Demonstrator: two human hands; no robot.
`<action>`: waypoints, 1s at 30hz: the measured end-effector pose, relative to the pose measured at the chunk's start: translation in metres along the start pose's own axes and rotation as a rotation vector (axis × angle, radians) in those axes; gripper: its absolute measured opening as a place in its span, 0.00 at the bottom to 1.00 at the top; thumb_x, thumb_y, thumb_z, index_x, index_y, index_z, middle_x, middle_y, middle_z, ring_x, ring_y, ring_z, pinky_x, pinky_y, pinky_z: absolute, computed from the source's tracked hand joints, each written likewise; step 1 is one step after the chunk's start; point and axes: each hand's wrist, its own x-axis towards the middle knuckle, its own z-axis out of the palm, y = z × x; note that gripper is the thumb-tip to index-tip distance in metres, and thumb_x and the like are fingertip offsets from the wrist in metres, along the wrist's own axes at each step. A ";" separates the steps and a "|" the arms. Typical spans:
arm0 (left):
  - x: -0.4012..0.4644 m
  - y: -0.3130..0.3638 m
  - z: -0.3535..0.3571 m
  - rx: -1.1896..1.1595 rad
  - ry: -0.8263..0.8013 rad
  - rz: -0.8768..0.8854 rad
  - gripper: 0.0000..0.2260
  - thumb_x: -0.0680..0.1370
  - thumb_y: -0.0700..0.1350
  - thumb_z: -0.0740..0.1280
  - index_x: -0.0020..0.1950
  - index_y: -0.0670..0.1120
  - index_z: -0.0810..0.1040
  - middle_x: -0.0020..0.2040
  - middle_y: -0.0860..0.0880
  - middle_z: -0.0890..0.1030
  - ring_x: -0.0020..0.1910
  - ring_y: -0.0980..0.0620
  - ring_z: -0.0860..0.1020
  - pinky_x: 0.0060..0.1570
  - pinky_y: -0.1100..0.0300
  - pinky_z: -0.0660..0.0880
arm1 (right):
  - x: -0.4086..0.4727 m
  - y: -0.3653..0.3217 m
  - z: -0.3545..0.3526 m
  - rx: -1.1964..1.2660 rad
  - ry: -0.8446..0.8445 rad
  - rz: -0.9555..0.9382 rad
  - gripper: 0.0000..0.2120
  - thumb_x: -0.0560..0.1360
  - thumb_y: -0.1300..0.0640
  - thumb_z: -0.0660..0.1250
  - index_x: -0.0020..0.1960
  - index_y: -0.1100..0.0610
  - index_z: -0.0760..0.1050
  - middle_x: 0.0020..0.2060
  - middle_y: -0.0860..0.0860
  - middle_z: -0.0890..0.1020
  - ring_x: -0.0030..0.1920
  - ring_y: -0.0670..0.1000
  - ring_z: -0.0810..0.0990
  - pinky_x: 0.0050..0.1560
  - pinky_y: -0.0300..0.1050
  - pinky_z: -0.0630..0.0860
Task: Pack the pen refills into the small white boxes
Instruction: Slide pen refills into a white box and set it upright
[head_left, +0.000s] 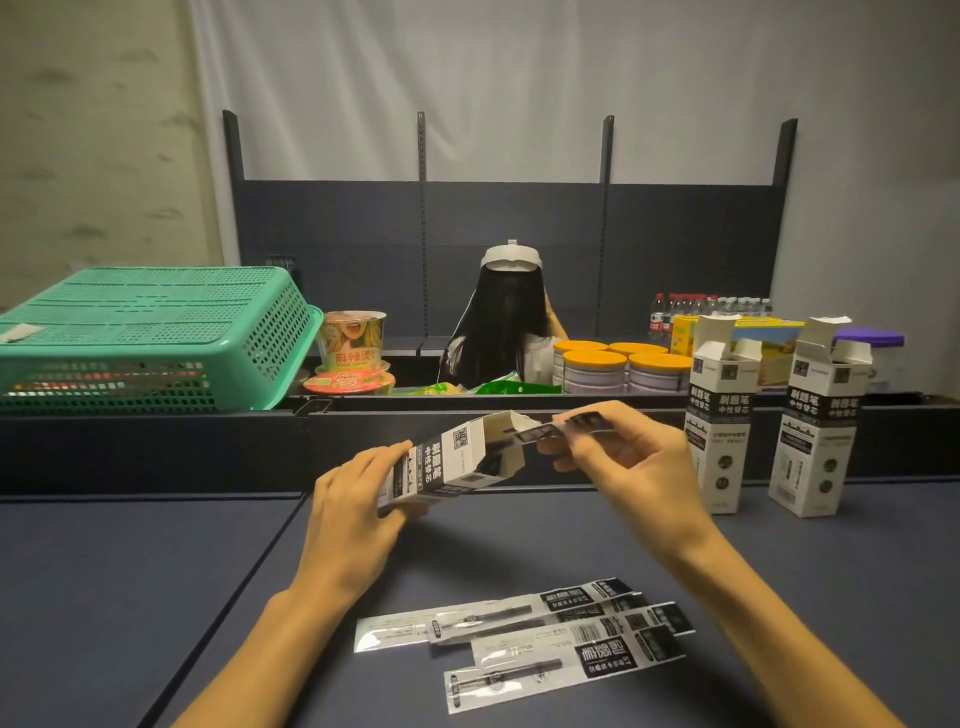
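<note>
The pen refill (563, 429) in its flat printed sleeve is pinched between thumb and fingers of the right hand (631, 460), its near end already at the open mouth of the small white box (457, 462). The left hand (358, 499) grips that box around its closed end, holding it tipped on its side just above the dark table (130, 571), with the open flaps turned to the right, toward the refill.

That is the relation everything hangs on: the box's long axis runs left to right, rising slightly toward the right, and the refill lies almost along the same line, mouth and tip facing each other. How far the sleeve has gone in I cannot tell, since the flap and the fingers hide the join. I'd judge the coming move to be a straight slide leftward along that shared axis, with the left hand only steadying. A loose flap could catch the sleeve's edge (the side flap hangs partly across the opening).

More refills (524, 636) lie in a loose overlapping heap on the table, nearer than both hands, their long axes also roughly left to right; the right hand is the closer one to their dark printed ends. Two more boxes (771, 410) stand upright, flaps open, on the far right.
</note>
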 end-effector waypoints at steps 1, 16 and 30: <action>0.000 0.000 0.000 -0.003 -0.001 -0.001 0.28 0.67 0.46 0.78 0.66 0.49 0.74 0.60 0.52 0.78 0.57 0.49 0.77 0.57 0.47 0.71 | 0.000 0.003 0.001 -0.053 -0.007 -0.038 0.05 0.75 0.67 0.68 0.50 0.62 0.81 0.42 0.55 0.85 0.45 0.50 0.86 0.45 0.42 0.81; 0.002 -0.003 0.003 -0.042 -0.046 0.016 0.29 0.68 0.47 0.78 0.67 0.50 0.73 0.60 0.52 0.78 0.57 0.50 0.77 0.55 0.43 0.74 | 0.000 0.026 -0.001 -0.565 -0.073 -0.427 0.08 0.73 0.64 0.69 0.51 0.60 0.82 0.48 0.52 0.76 0.45 0.44 0.76 0.42 0.28 0.73; -0.002 0.001 0.005 -0.012 -0.057 0.056 0.30 0.68 0.46 0.78 0.67 0.50 0.73 0.61 0.52 0.78 0.59 0.50 0.75 0.60 0.51 0.69 | -0.006 0.035 0.002 -0.864 -0.290 -0.315 0.16 0.77 0.61 0.66 0.63 0.49 0.75 0.72 0.55 0.62 0.59 0.52 0.73 0.51 0.52 0.81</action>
